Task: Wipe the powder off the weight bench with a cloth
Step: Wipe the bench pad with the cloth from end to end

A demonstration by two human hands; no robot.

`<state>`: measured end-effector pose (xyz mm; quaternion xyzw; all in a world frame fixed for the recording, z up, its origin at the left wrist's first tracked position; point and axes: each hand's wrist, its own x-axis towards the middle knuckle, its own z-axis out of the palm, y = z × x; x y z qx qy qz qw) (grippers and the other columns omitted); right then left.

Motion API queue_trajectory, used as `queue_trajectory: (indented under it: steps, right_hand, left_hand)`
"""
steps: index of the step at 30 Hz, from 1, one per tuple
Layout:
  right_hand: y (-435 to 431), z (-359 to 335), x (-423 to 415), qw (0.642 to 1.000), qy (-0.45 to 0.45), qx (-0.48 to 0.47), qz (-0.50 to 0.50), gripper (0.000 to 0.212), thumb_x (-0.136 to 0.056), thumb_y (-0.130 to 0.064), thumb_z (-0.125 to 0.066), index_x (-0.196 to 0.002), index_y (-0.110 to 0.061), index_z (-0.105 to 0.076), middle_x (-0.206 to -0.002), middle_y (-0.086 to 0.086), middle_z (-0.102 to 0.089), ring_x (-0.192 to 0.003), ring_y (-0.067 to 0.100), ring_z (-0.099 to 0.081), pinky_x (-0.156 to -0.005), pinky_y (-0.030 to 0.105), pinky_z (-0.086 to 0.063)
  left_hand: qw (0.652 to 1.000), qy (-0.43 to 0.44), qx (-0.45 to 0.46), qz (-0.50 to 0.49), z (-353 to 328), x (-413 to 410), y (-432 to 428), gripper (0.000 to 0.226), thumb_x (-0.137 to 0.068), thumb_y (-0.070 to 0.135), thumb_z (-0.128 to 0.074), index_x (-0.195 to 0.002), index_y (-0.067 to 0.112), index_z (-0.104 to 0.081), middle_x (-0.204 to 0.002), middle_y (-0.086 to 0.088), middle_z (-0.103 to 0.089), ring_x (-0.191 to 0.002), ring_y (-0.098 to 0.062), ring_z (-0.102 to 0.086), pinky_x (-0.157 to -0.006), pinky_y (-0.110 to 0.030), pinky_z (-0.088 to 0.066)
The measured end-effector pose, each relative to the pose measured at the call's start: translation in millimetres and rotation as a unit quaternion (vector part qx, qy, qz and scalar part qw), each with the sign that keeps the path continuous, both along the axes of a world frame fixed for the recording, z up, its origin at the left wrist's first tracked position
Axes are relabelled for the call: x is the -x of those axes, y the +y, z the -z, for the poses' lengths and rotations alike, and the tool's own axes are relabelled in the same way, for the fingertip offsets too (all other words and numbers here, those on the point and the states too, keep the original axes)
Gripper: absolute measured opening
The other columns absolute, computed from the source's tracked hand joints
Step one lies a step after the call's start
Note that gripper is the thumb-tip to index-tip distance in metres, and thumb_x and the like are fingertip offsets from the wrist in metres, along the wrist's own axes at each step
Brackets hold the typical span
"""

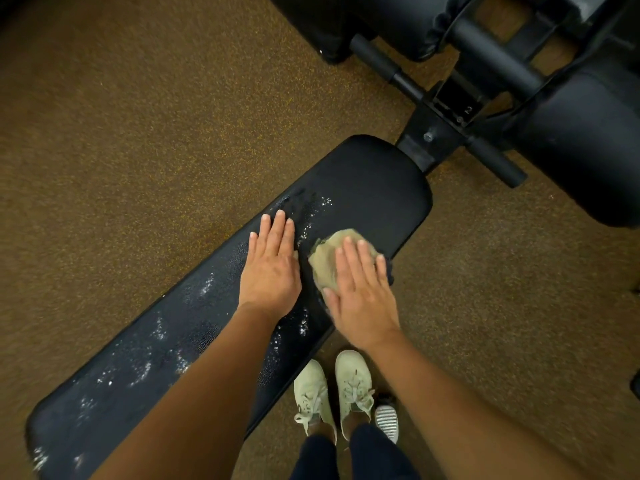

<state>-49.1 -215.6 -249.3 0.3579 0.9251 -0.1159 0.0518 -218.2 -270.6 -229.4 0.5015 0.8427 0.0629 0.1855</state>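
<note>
A long black padded weight bench (374, 181) runs diagonally from lower left to upper right. White powder (145, 370) lies in patches along its lower-left half, with more specks near the middle. A crumpled pale green cloth (329, 252) sits on the pad near its right edge. My right hand (360, 289) lies flat on top of the cloth, fingers together, pressing it onto the pad. My left hand (272, 268) rests flat on the bench just left of the cloth, fingers extended, holding nothing.
Black gym machine frame with padded rollers (571, 140) and bars stands at the upper right, joined to the bench end. Brown speckled floor (138, 116) surrounds everything. My feet in pale green shoes (332, 393) stand beside the bench's near edge.
</note>
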Motion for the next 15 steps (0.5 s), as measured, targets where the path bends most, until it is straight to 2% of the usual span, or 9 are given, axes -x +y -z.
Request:
queue_trajectory:
  steps: [4,6,8,10,12,15]
  right_hand:
    - [22,-6,39,0.98,-0.02,-0.003,0.196,0.07,-0.096,-0.042,-0.028,-0.15,-0.001,-0.01,-0.16,0.019,-0.006,-0.147,0.035,0.001,-0.118,0.054,-0.002]
    - [1,-10,52,0.981,-0.003,0.017,0.192,0.069,-0.097,-0.041,-0.026,-0.15,0.0,-0.012,-0.159,0.02,-0.007,-0.147,0.037,0.001,-0.117,0.056,-0.005]
    - [-28,-9,38,0.994,0.013,0.029,0.107,0.067,-0.098,-0.041,-0.026,-0.15,-0.001,-0.015,-0.159,0.019,-0.009,-0.147,0.035,-0.001,-0.118,0.055,-0.008]
    - [-33,-7,14,0.997,0.013,0.039,0.067,0.066,-0.099,-0.044,-0.026,-0.151,-0.005,-0.013,-0.16,0.015,-0.008,-0.148,0.031,0.0,-0.119,0.053,-0.007]
    - [-10,-2,9,0.993,0.001,0.025,0.12,0.067,-0.099,-0.045,-0.022,-0.152,-0.005,-0.012,-0.16,0.015,-0.007,-0.147,0.033,0.001,-0.118,0.051,-0.004]
    - [29,-4,37,0.968,-0.006,0.003,0.252,0.069,-0.096,-0.041,-0.026,-0.15,0.0,-0.015,-0.159,0.019,-0.009,-0.146,0.039,-0.003,-0.117,0.056,-0.007]
  left_hand:
    - [1.0,0.012,0.01,0.002,2,-1,-8,0.054,-0.103,0.027,-0.023,-0.152,0.01,-0.009,-0.16,-0.003,0.005,-0.146,-0.02,0.014,-0.119,-0.039,0.006]
    - [1.0,0.023,0.014,0.008,3,-1,-9,0.056,-0.101,0.031,-0.015,-0.152,0.009,-0.01,-0.158,-0.002,0.007,-0.146,-0.02,0.013,-0.119,-0.04,0.005]
    - [0.999,0.032,0.021,0.016,4,0,-10,0.06,-0.097,0.034,-0.009,-0.152,0.01,-0.01,-0.158,-0.001,0.007,-0.146,-0.02,0.012,-0.119,-0.041,0.005]
    - [0.999,0.035,0.028,0.019,3,3,-12,0.057,-0.1,0.032,-0.013,-0.152,0.012,-0.011,-0.16,-0.001,0.003,-0.147,-0.021,0.011,-0.119,-0.044,0.004]
    - [0.998,0.034,0.041,0.023,1,6,-17,0.055,-0.101,0.031,-0.018,-0.153,0.013,-0.008,-0.161,-0.001,0.003,-0.147,-0.021,0.012,-0.119,-0.043,0.004]
    - [0.997,0.036,0.049,0.045,0,9,-22,0.057,-0.1,0.034,-0.013,-0.153,0.014,-0.002,-0.161,-0.001,0.007,-0.146,-0.021,0.016,-0.119,-0.042,0.006]
